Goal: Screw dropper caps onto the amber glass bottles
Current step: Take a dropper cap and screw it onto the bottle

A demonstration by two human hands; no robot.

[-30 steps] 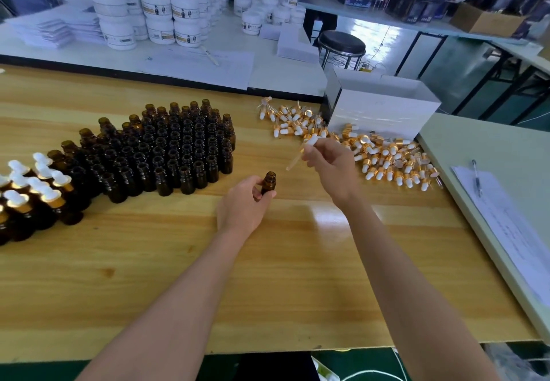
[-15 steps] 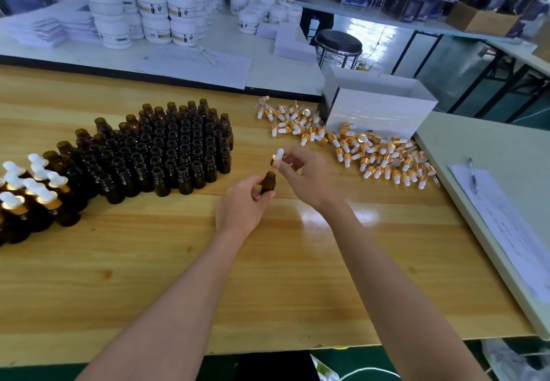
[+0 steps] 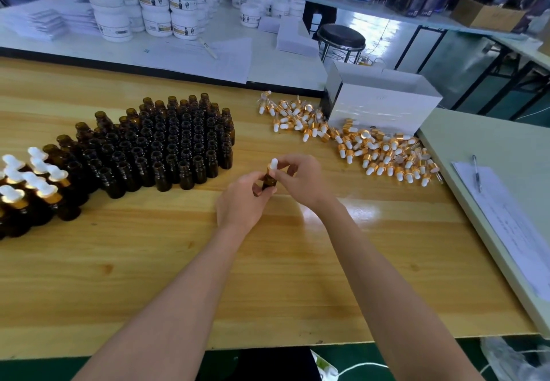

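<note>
My left hand (image 3: 242,199) grips a small amber bottle (image 3: 269,181) upright on the wooden table (image 3: 268,276). A dropper cap (image 3: 273,164) with a white bulb and gold collar sits on the bottle's neck, and my right hand (image 3: 300,179) pinches it from the right. Several uncapped amber bottles (image 3: 166,145) stand packed together to the left. At the far left stand several capped bottles (image 3: 32,184). A pile of loose dropper caps (image 3: 357,142) lies to the right of my hands.
A white open box (image 3: 381,103) stands behind the cap pile. A pale side table (image 3: 506,142) on the right carries papers (image 3: 512,223) and a pen (image 3: 476,172). White jars (image 3: 148,8) crowd the far table, beside a black stool (image 3: 340,36).
My right hand brought the dropper cap from above the pile down onto the bottle's neck. My left hand kept holding the bottle in the same spot.
</note>
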